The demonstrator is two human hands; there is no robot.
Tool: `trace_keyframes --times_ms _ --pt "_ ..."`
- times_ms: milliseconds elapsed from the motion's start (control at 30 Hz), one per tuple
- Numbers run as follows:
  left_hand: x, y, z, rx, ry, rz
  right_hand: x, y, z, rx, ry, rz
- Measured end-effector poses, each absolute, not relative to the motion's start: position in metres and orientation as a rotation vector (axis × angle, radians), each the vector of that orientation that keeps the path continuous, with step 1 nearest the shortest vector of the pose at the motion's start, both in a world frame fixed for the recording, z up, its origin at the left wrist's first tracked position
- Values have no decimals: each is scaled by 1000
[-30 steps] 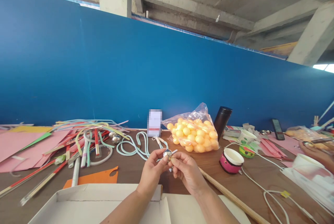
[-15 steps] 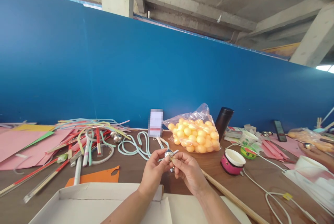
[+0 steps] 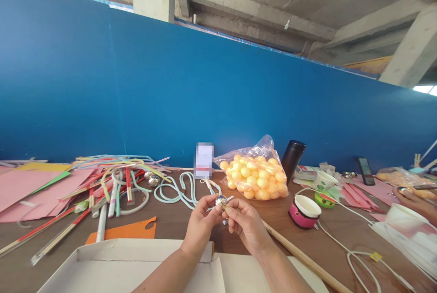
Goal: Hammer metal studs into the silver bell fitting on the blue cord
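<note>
A small shiny silver ball (image 3: 221, 200) is pinched between the fingertips of both my hands above the brown table (image 3: 170, 222). My left hand (image 3: 201, 224) grips it from the left, fingers curled. From the right, my right hand (image 3: 246, 225) closes its thumb and forefinger on the same ball. A pale mint cord (image 3: 180, 189) lies coiled just behind my hands. Two more silver balls (image 3: 150, 178) rest among the straws to the left.
A clear bag of orange balls (image 3: 255, 175), a black tumbler (image 3: 292, 159) and a pink-and-white cup (image 3: 303, 211) stand to the right. Coloured straws (image 3: 112, 179) and pink paper (image 3: 30, 193) cover the left. An open white box (image 3: 112, 265) lies in front. Another person's hand (image 3: 414, 202) is at far right.
Barely anything differs: the view has shifted slightly, and my hands keep the silver ball pinched in the same spot.
</note>
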State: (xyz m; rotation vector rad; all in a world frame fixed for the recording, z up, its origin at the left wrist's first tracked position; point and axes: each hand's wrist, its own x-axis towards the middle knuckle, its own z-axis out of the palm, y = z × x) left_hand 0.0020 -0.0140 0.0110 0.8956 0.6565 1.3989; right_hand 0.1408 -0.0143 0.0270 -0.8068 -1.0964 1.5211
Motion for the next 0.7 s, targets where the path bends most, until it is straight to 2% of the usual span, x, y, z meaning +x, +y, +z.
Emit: trace_keyframes --times_ms 700 --pt "3 -16 15 874 683 1415 140 -14 26 -817 -1086 1521"
